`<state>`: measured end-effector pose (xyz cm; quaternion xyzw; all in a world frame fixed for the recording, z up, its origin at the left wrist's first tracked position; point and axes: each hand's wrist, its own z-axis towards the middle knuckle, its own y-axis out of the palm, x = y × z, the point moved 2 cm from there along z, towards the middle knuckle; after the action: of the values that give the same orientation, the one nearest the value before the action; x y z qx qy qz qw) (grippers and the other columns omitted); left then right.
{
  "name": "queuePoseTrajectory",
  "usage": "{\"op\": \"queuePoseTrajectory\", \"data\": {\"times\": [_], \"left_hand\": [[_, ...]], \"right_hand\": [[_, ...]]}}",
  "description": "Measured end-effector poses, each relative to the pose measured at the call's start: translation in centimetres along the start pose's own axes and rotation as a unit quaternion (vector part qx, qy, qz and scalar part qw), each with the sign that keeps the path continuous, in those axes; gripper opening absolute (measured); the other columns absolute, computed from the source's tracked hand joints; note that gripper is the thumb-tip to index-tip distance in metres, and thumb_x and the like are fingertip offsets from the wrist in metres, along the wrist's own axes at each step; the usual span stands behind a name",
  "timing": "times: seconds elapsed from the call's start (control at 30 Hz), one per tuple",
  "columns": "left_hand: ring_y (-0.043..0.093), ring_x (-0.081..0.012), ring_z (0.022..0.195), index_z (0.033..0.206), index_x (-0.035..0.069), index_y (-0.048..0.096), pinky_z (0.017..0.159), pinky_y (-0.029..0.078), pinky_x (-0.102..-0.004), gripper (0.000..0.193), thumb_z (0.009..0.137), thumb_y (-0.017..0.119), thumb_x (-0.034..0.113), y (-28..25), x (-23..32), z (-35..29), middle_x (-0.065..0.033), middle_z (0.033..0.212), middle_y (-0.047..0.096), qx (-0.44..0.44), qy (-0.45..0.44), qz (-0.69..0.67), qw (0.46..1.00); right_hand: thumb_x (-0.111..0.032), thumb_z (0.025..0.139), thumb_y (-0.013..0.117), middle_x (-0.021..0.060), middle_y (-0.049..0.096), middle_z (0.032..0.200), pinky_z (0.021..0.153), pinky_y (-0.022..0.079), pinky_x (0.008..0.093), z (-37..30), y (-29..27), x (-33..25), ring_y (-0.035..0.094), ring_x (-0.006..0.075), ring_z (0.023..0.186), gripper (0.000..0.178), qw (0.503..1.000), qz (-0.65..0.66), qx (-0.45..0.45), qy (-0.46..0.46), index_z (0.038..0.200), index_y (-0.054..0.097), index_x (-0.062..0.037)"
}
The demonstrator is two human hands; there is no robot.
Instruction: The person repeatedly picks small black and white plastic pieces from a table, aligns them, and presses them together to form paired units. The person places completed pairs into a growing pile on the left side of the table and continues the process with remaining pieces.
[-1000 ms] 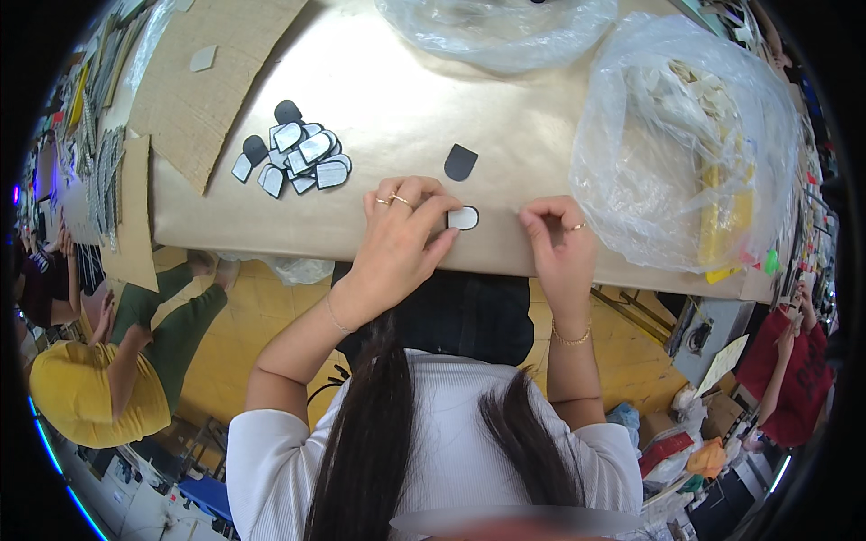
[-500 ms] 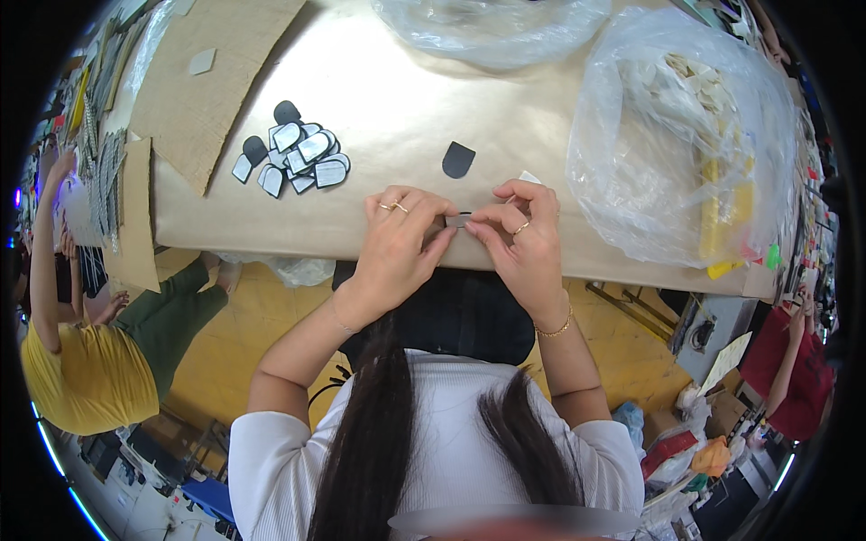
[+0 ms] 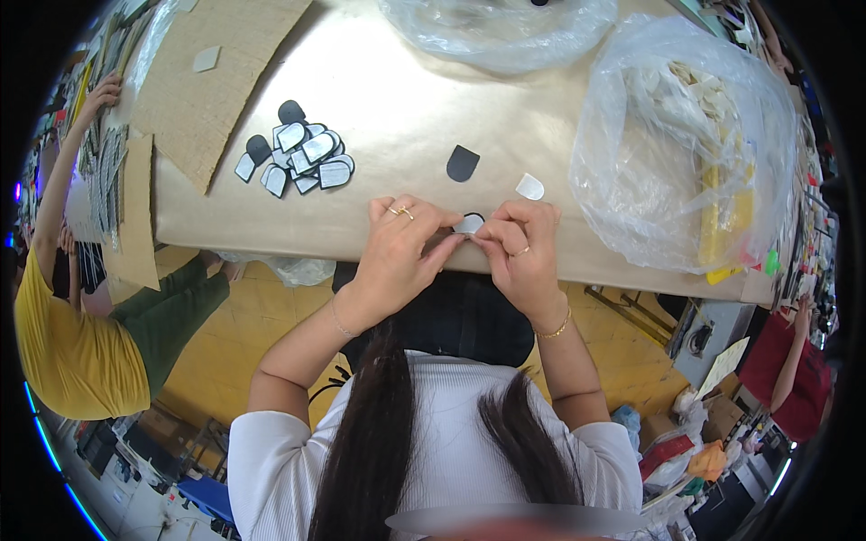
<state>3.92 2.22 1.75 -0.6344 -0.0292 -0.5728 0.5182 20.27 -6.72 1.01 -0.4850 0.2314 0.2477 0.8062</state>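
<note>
Shown at the near edge of a tan-covered table (image 3: 397, 117), well to the right of a pile of black-and-white pieces (image 3: 307, 153). Best done, apparently, by bracing with the left hand (image 3: 397, 239) and working with the right hand (image 3: 525, 248) in small moves, keeping pressure light and the curved edge unbent. Closed narrowly, thumb to fingertips: on the left, at the left end of a white-faced piece (image 3: 468, 223); on the right, apparently at its near right edge. Held between the two pinches, with the dark curved rim on the far side. Flanked, just beyond the right hand, by a loose white piece (image 3: 530, 187).
</note>
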Motion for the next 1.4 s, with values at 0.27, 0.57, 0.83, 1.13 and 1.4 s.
{"op": "queuePoseTrajectory", "data": {"times": [0.27, 0.57, 0.83, 1.13, 1.4], "left_hand": [[0.061, -0.0186, 0.083, 0.101, 0.004, 0.075, 0.082, 0.044, -0.0317, 0.017, 0.085, 0.078, 0.009, -2.8, -0.4, -0.2, -0.0052, 0.085, 0.069, 0.013, -0.146, -0.108, 0.983], [0.062, -0.0307, 0.106, 0.110, 0.005, 0.074, 0.091, 0.050, -0.0429, 0.029, 0.081, 0.073, 0.004, -8.1, -3.5, 2.5, -0.0127, 0.123, 0.065, 0.145, -0.060, 0.192, 0.969], [0.058, -0.0258, 0.121, 0.120, 0.000, 0.064, 0.106, 0.043, -0.0430, 0.036, 0.087, 0.056, 0.012, -1.9, -2.3, 6.1, -0.0123, 0.125, 0.062, -0.165, 0.250, 0.196, 0.934], [0.058, -0.0218, 0.088, 0.109, 0.005, 0.066, 0.080, 0.043, -0.0353, 0.031, 0.083, 0.074, 0.021, 0.6, -0.8, 0.7, -0.0083, 0.098, 0.059, -0.010, 0.117, 0.209, 0.971], [0.056, -0.0252, 0.107, 0.110, 0.010, 0.065, 0.091, 0.039, -0.0428, 0.034, 0.083, 0.078, 0.027, 0.6, -0.6, -0.4, -0.0064, 0.114, 0.059, 0.033, 0.076, 0.141, 0.986]], "right_hand": [[0.005, 0.085, 0.075, 0.0070, 0.068, 0.094, 0.085, 0.046, 0.0360, -1.4, -0.2, 1.1, 0.060, 0.0235, 0.088, 0.023, 0.957, 0.242, 0.112, 0.118, 0.095, 0.060, -0.0091], [0.005, 0.088, 0.072, 0.0082, 0.067, 0.090, 0.074, 0.049, 0.0312, -1.5, -0.2, 1.3, 0.060, 0.0216, 0.082, 0.021, 0.959, 0.198, 0.117, 0.168, 0.107, 0.066, -0.0033], [0.005, 0.091, 0.069, 0.0102, 0.066, 0.093, 0.075, 0.051, 0.0305, -1.3, -0.8, 0.7, 0.062, 0.0220, 0.085, 0.014, 0.975, 0.130, 0.116, 0.139, 0.104, 0.072, 0.0000], [0.002, 0.095, 0.067, 0.0093, 0.065, 0.099, 0.075, 0.052, 0.0274, -2.0, -0.4, 1.3, 0.062, 0.0158, 0.085, 0.011, 0.954, 0.198, 0.089, 0.206, 0.105, 0.071, 0.0016], [0.003, 0.095, 0.066, 0.0078, 0.063, 0.095, 0.071, 0.055, 0.0259, -1.5, -0.4, 0.5, 0.062, 0.0136, 0.083, 0.008, 0.939, 0.253, 0.087, 0.217, 0.103, 0.069, 0.0029]]}}
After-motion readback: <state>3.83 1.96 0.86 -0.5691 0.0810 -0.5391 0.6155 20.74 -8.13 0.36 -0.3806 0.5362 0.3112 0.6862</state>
